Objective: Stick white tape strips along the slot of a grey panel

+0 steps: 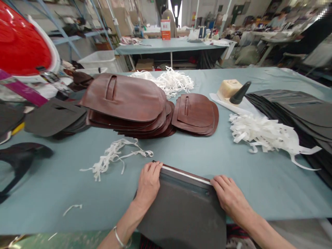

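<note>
Workshop bench (pixel 64 186) under grey-green cloth, more benches and shelving behind; at 6 o'clock on its near edge, dark grey sheet (pixel 181 214) lying flat, white strip (pixel 185 175) running along its far edge; left hand (pixel 148 183) palm down on the far left corner, fingers together and curled over the edge, pressing rather than clamped; silver bangle (pixel 120 240) on that wrist; right hand (pixel 228 195) flat on the far right corner, fingers close together, fingertips touching the strip's end; at 10 o'clock of the sheet, loose white trimmings (pixel 114 157); at 12 o'clock, tall stack of brown leather pieces (pixel 129 103), smaller brown stack (pixel 195 114) just beside it; at 2 o'clock, heap of white strips (pixel 267 135), black sheets (pixel 298 110) beyond; at 9 o'clock, dark grey stack (pixel 54 117).
</note>
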`<action>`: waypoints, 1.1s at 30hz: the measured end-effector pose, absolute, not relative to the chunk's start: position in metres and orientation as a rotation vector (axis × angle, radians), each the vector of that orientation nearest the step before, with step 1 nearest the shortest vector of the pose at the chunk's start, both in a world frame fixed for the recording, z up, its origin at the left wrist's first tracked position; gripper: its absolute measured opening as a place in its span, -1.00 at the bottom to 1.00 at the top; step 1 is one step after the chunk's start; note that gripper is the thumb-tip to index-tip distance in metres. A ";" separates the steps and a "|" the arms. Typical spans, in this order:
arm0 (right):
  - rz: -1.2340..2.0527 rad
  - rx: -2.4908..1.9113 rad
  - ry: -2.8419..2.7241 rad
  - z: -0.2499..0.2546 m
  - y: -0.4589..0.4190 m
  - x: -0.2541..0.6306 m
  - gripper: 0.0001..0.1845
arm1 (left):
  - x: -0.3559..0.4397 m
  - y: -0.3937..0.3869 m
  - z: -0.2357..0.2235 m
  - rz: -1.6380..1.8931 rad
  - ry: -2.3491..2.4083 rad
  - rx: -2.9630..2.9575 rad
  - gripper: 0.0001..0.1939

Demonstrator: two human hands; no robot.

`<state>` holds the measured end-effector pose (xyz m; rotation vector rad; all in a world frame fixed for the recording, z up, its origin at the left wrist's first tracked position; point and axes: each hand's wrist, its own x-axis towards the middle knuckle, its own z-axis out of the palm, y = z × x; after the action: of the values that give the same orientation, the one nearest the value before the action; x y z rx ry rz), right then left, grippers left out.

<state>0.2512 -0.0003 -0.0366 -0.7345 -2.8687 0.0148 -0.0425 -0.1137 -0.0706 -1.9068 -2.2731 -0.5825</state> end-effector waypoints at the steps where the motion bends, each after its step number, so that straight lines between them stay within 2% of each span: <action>1: 0.043 -0.782 -2.857 -0.035 0.000 0.246 -0.77 | -0.043 -0.114 -0.071 -0.575 -2.262 -1.908 -0.61; 6: 0.142 -0.792 -2.800 -0.031 -0.018 0.143 -0.73 | -0.046 -0.116 -0.071 -0.579 -2.135 -2.069 -0.57; 10: 0.088 -0.753 -2.831 -0.038 -0.033 0.092 -0.82 | -0.047 -0.116 -0.071 -0.565 -2.073 -2.099 -0.60; 13: 0.029 -0.757 -2.870 -0.044 -0.034 0.120 -0.82 | -0.045 -0.114 -0.070 -0.505 -2.098 -2.091 -0.61; 18: -0.106 -0.790 -2.800 -0.050 -0.034 0.208 -0.68 | -0.040 -0.112 -0.062 -0.501 -2.160 -2.062 -0.62; 21: -0.167 -0.748 -2.731 -0.057 -0.029 0.235 -0.71 | -0.037 -0.113 -0.054 -0.497 -2.193 -2.070 -0.62; 27: -0.205 -0.705 -2.741 -0.060 0.005 0.245 -0.78 | -0.012 -0.121 -0.047 -0.575 -2.313 -1.950 -0.67; 29: -0.189 -0.736 -2.742 -0.055 0.019 0.240 -0.73 | -0.006 -0.123 -0.049 -0.662 -2.364 -1.863 -0.73; 33: 0.069 -0.805 -2.685 -0.040 0.034 0.200 -0.65 | -0.020 -0.126 -0.046 -0.934 -2.439 -1.658 -0.80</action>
<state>0.2000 0.0336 -0.0399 -0.8054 -2.6854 0.0690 -0.0202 -0.1256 -0.0463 -1.6576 -2.4391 -0.9342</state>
